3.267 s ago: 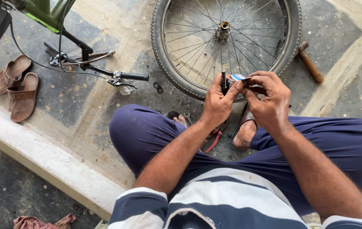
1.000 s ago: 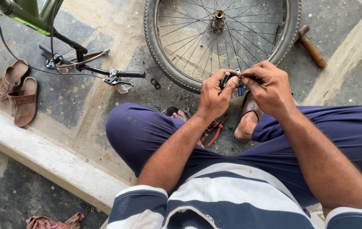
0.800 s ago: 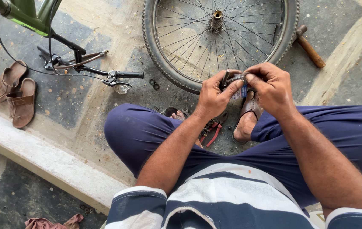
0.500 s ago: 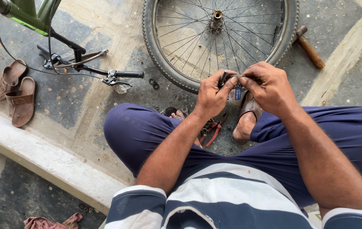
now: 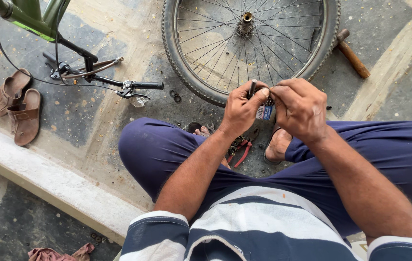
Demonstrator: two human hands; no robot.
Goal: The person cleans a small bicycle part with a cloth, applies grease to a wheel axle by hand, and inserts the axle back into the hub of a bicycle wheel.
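Both hands point(image 5: 271, 104) clamped together on small dark part point(image 5: 253, 88), raised near bicycle wheel point(image 5: 249, 43) for close work

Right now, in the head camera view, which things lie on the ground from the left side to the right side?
brown sandals → green bicycle frame with its handlebar → two small rings → bicycle wheel → wooden-handled hammer
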